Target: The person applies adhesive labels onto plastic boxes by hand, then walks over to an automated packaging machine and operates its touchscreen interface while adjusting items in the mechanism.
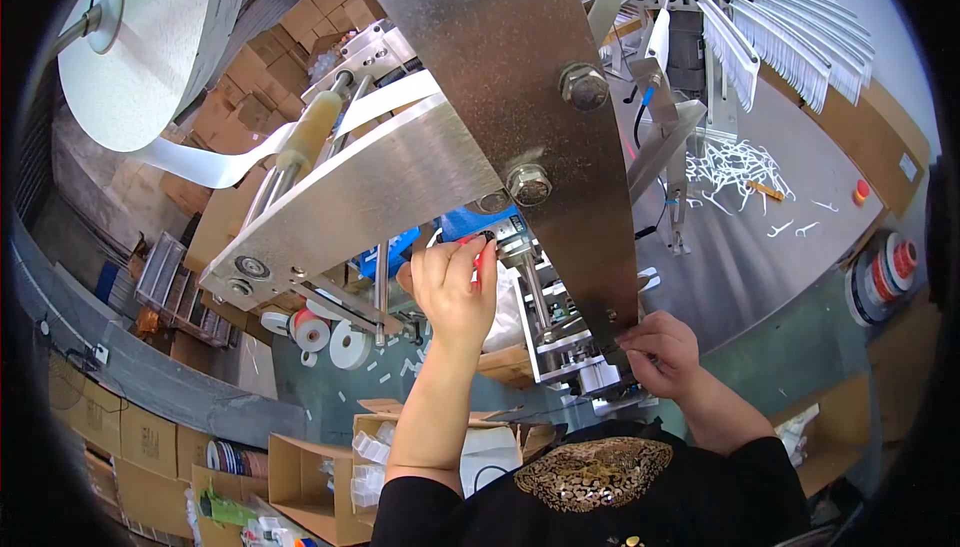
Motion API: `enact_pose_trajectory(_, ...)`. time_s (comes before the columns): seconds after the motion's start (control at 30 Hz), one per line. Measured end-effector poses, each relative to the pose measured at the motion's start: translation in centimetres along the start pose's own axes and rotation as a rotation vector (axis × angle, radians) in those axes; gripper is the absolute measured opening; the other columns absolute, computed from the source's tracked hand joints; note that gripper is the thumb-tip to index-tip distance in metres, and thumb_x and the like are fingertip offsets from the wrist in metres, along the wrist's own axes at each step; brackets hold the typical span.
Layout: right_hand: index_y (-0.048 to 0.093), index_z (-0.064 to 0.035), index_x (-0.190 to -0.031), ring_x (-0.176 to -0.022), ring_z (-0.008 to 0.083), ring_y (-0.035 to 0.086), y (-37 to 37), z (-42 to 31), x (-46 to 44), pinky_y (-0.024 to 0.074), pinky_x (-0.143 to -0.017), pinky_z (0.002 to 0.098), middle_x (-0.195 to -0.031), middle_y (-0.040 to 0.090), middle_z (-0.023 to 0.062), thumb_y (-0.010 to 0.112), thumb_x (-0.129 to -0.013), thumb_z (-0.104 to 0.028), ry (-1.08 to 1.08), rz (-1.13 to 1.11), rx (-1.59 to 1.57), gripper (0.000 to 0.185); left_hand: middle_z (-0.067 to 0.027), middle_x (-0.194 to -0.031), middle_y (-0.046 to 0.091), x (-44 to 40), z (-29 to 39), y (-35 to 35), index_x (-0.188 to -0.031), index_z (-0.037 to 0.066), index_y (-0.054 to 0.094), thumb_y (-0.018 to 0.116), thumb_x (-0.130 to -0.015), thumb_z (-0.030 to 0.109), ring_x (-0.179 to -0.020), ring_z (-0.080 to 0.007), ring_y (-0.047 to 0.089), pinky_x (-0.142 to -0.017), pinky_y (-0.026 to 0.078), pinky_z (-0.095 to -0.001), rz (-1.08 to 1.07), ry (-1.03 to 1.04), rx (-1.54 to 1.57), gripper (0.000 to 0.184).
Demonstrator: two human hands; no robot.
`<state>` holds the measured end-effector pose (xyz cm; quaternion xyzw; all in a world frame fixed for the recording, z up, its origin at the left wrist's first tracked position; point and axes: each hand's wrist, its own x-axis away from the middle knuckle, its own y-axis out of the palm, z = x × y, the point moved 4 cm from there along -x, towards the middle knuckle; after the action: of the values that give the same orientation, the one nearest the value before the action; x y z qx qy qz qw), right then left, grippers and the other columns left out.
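My left hand [455, 285] is closed around a red tool handle [479, 265], just below the machine's broad steel plate [520, 77]. Most of that tool is hidden by my fingers. Beside it are a blue motor-like part [480, 220] and a metal shaft [536, 287]. My right hand [662, 355] has its fingers curled together at the lower edge of the steel plate; what they pinch, if anything, is hidden. Large hex bolts [529, 185] sit in the plate. A white strip [215, 164] runs from a big roll [140, 42] over a yellowish roller [312, 132].
To the right, a metal table [735, 267] carries a pile of small white pieces [735, 175] under a round rack of white strips [790, 37]. Open cardboard boxes [310, 487] stand near my body. Spools of white tape [349, 345] lie on the green floor.
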<state>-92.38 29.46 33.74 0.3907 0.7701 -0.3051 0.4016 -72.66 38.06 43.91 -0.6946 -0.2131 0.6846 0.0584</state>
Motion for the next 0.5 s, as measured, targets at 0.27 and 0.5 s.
enact_pose_trajectory(0.27,0.058,-0.0052,-0.076,-0.064,0.0218,0.057,-0.04,-0.04,-0.02,0.0442,-0.055,0.0299,-0.078,0.061,0.0076,0.061,-0.062,0.000,-0.007,-0.009,0.008,0.015,-0.0066,-0.072,0.052,-0.03,0.00,-0.02,-0.075,0.005,0.059,0.068,-0.058,0.000,-0.068,-0.0232,0.048,-0.061,0.038,-0.0325,-0.002,-0.003,0.004,0.020)
enact_pose_trajectory(0.5,0.059,-0.0053,-0.076,-0.064,0.0225,0.057,-0.22,0.07,0.22,0.0444,-0.056,0.0301,-0.078,0.061,0.0076,0.061,-0.062,-0.001,0.014,-0.021,0.011,0.015,-0.0056,-0.072,0.052,0.40,-0.12,-0.86,-0.079,0.005,0.058,0.070,-0.060,0.002,-0.067,-0.0218,0.048,-0.063,0.036,-0.0305,-0.020,-0.071,0.011,0.022)
